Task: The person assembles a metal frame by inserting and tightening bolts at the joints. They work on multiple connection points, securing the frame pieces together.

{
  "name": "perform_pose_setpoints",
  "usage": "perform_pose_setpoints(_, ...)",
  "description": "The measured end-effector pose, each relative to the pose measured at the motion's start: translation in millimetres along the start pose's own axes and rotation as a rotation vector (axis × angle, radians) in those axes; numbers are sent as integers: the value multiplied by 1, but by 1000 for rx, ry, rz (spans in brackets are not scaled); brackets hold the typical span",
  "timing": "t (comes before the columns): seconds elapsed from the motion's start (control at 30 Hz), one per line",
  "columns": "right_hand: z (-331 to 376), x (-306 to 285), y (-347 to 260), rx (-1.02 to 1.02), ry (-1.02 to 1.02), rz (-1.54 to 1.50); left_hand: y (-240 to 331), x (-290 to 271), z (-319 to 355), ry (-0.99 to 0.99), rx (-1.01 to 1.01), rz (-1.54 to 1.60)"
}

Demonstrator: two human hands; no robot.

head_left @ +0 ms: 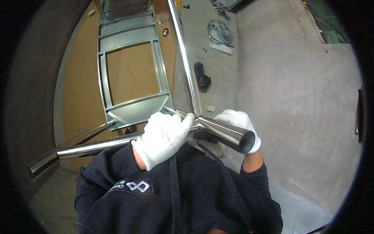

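Observation:
A polished metal tube frame lies across in front of my body. Its long tube point(183, 50) runs away from me and meets a short, thick tube end point(224, 132) at a joint. A cross tube point(95, 148) reaches left to another tube end point(38, 164). My left hand point(163, 135), in a white knit glove, is closed over the cross tube beside the joint. My gloved right hand point(237, 117) is wrapped round the far side of the short tube end, its fingers partly hidden. A flat silvery metal frame point(136, 108) with cross panels joins the tubes beyond my left hand.
Under the frame lies a plywood board point(74, 85). A coiled grey hose point(220, 33), a black shoe-like object point(201, 77) and a small metal fitting point(165, 32) lie farther off. A pale wall point(292, 97) rises at the right.

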State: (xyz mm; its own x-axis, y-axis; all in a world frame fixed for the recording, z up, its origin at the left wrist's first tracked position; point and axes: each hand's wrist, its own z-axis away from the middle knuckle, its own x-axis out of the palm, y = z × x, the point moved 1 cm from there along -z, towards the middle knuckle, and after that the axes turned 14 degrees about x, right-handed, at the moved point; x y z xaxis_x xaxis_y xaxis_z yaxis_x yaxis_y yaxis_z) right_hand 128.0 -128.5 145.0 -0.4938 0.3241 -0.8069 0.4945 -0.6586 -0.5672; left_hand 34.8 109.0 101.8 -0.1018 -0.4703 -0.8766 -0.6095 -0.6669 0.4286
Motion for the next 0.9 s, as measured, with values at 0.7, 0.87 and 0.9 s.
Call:
perform_pose_setpoints(0.7, 0, 12, 3, 25, -16, -273, -2, -6, -1, -21, 26, -42)
perform_pose_setpoints(0.87, 3, 18, 11, 81, -37, -474, 1, -11, -1, -59, 52, -83)
perform_pose_setpoints(0.9, 3, 19, 11, 80, -19, -457, 2, -14, -1, -79, 57, -95)
